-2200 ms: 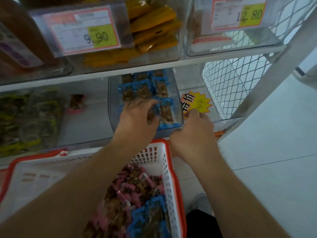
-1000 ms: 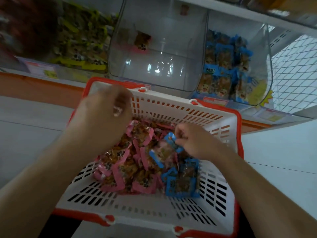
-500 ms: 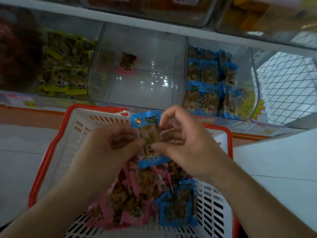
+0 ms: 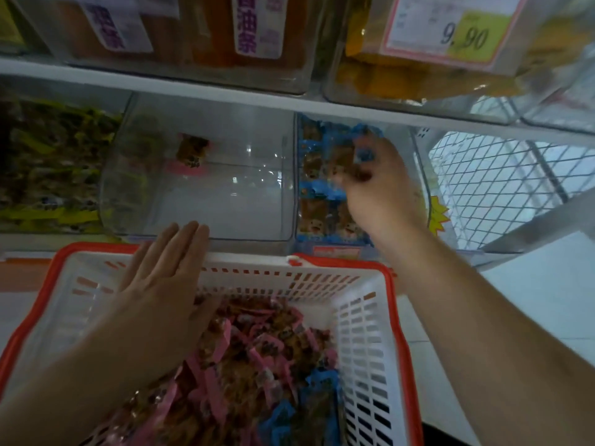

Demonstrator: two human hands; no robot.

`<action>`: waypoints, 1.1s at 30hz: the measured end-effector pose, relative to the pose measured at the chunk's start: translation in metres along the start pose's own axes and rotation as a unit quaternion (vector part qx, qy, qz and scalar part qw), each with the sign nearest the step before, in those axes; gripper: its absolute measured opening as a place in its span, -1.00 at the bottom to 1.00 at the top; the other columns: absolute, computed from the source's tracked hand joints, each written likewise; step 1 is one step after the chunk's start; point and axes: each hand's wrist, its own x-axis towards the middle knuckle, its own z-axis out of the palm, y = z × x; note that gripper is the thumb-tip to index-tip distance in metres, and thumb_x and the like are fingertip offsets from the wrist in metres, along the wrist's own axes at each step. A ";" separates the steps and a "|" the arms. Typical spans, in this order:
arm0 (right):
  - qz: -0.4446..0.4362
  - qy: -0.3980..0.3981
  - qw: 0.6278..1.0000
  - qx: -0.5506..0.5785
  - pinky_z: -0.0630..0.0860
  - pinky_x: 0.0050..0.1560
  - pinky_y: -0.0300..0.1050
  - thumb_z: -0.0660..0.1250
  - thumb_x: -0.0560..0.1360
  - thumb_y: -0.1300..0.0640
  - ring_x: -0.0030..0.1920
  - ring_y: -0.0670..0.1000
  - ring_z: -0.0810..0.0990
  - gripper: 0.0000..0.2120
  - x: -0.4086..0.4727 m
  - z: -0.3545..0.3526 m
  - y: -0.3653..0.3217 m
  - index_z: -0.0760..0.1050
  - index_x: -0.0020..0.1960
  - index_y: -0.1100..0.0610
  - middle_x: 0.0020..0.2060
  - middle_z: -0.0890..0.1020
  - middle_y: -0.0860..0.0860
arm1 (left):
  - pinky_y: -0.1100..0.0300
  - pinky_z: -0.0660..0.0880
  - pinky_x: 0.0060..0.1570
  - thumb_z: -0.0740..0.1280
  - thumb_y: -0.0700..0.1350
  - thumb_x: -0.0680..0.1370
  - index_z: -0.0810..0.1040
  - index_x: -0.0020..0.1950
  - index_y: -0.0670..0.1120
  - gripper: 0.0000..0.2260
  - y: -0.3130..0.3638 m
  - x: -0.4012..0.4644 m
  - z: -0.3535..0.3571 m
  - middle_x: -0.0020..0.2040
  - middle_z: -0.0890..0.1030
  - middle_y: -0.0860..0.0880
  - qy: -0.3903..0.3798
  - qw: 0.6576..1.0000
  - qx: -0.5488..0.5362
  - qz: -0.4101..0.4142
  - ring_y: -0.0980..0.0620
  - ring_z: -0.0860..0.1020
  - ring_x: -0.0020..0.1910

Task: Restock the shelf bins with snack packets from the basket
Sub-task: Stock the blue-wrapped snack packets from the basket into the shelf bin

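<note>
A white basket with a red rim [image 4: 363,320] sits below me, holding several pink packets [image 4: 244,358] and several blue packets [image 4: 309,410]. My right hand [image 4: 383,191] reaches into the clear bin of blue packets [image 4: 318,217] and pinches a blue packet [image 4: 362,156] at its fingertips. My left hand [image 4: 161,284] hovers flat, fingers straight, over the basket's far rim, holding nothing. The middle clear bin [image 4: 199,201] holds a single pink packet [image 4: 190,156].
A bin of yellow-green packets [image 4: 48,169] stands at the left. The upper shelf [image 4: 193,88] carries bins of orange snacks and a 9.90 price tag [image 4: 450,30]. A white wire mesh panel [image 4: 495,188] closes the shelf's right end. White floor lies at the right.
Both hands held one blue packet over the basket; now my right hand has carried it up into the blue bin, and my left hand has let go and flattened.
</note>
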 end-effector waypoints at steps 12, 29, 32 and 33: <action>-0.063 0.004 0.969 -0.239 0.33 0.47 0.23 0.33 0.65 0.03 0.45 0.24 0.37 -0.70 0.108 0.060 0.004 0.47 0.37 0.00 0.38 0.49 0.13 | -0.19 0.07 0.59 0.10 0.25 0.48 0.13 0.67 -0.15 -0.17 0.003 0.002 0.006 0.63 0.24 -0.13 0.003 1.000 0.026 0.007 -0.16 0.11 0.64; -0.186 0.028 0.929 -0.319 0.19 0.57 0.17 0.19 0.68 0.00 0.56 0.20 0.26 -0.56 0.045 0.044 0.002 0.41 0.54 0.02 0.53 0.40 0.07 | -0.13 -0.02 0.63 0.36 0.05 0.57 0.00 0.70 -0.06 -0.19 0.008 0.002 0.000 0.68 0.07 -0.05 0.014 0.999 -0.042 -0.011 -0.07 -0.04 0.66; -0.236 0.042 0.934 -0.263 0.36 0.42 0.09 0.28 0.59 0.16 0.38 0.18 0.41 -0.67 -0.021 0.033 -0.006 0.51 0.34 0.15 0.33 0.51 0.12 | -0.16 0.13 0.59 0.41 -0.12 0.56 0.09 0.68 -0.01 -0.24 0.010 -0.004 -0.015 0.67 0.06 0.02 0.019 0.993 -0.107 -0.042 -0.13 0.07 0.64; -0.248 0.021 0.939 -0.238 0.45 0.31 0.07 0.30 0.55 0.23 0.27 0.15 0.46 -0.73 -0.045 0.029 -0.006 0.51 0.25 0.18 0.24 0.51 0.14 | -0.19 0.19 0.56 0.41 -0.17 0.56 0.15 0.66 -0.01 -0.28 0.010 -0.008 -0.021 0.66 0.08 0.01 0.027 0.991 -0.117 -0.052 -0.17 0.11 0.62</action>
